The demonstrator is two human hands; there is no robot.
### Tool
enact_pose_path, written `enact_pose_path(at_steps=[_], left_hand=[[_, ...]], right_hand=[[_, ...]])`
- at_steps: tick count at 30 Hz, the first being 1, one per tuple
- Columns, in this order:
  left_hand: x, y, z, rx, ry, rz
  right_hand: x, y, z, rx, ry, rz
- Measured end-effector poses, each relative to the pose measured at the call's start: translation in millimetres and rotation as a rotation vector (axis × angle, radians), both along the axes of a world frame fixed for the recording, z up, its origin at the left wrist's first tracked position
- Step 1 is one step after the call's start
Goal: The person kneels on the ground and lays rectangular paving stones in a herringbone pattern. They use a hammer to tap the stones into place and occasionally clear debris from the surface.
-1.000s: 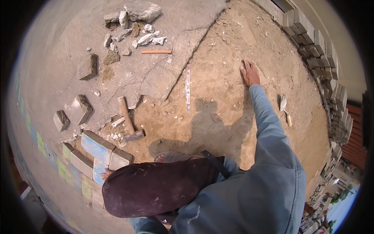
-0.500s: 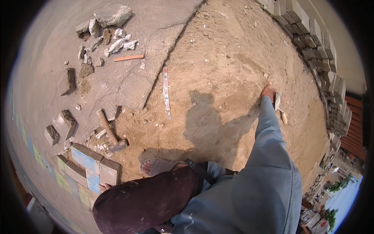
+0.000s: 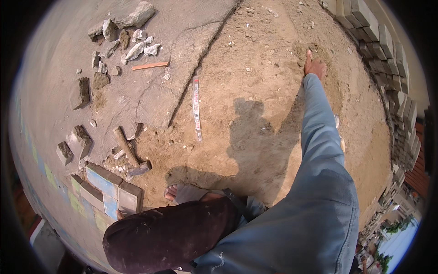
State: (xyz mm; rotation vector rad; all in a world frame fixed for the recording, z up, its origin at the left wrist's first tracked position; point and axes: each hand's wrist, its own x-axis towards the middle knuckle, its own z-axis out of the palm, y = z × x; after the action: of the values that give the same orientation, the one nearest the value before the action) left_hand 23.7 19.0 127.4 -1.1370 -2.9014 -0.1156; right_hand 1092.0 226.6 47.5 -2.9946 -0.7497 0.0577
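My right hand (image 3: 315, 66) is stretched far forward over the sandy bed (image 3: 269, 82). Its thumb points away from me, apart from the other fingers, which are turned down at the loose soil and partly hidden. I see nothing held in it. A trowel's handle (image 3: 342, 145) peeks out beside my right sleeve, the rest mostly covered by the arm. Only the fingertips of my left hand (image 3: 119, 214) show, against a grey paving block (image 3: 129, 197) at the lower left; my knee hides the remainder.
A club hammer (image 3: 127, 148) lies by the laid pavers. A white marked strip (image 3: 196, 107) rests along the broken concrete edge. Farther off are a reddish stick (image 3: 150, 65) and several rubble chunks (image 3: 135, 51). Stacked blocks (image 3: 385, 43) line the right side.
My right hand has moved forward, away from the trowel, to a farther patch of soil. My sleeve now covers most of the trowel. The left fingertips remain at the paving block.
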Motion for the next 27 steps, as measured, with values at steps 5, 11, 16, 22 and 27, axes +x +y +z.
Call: enact_pose_path(at_steps=[5, 11, 16, 22, 27], left_hand=[[5.0, 1.0, 2.5, 0.018, -0.018, 0.014], [21.3, 13.4, 6.9, 0.120, -0.083, -0.052], [50.5, 17.8, -6.4, 0.111, -0.027, 0.076], [87.4, 43.5, -11.1, 0.292, -0.080, 0.465], [100.1, 54.0, -3.7, 0.257, -0.015, 0.516]], right_hand=[[-37.4, 12.7, 22.0, 0.253, -0.055, 0.105], [-65.6, 4.7, 20.5, 0.109, -0.141, 0.162], [-62.3, 15.4, 27.3, -0.053, -0.063, 0.158], [-74.9, 17.8, 71.5, 0.524, 0.870, -0.374], [-242.0, 33.0, 117.7, 0.738, 1.368, -0.092]])
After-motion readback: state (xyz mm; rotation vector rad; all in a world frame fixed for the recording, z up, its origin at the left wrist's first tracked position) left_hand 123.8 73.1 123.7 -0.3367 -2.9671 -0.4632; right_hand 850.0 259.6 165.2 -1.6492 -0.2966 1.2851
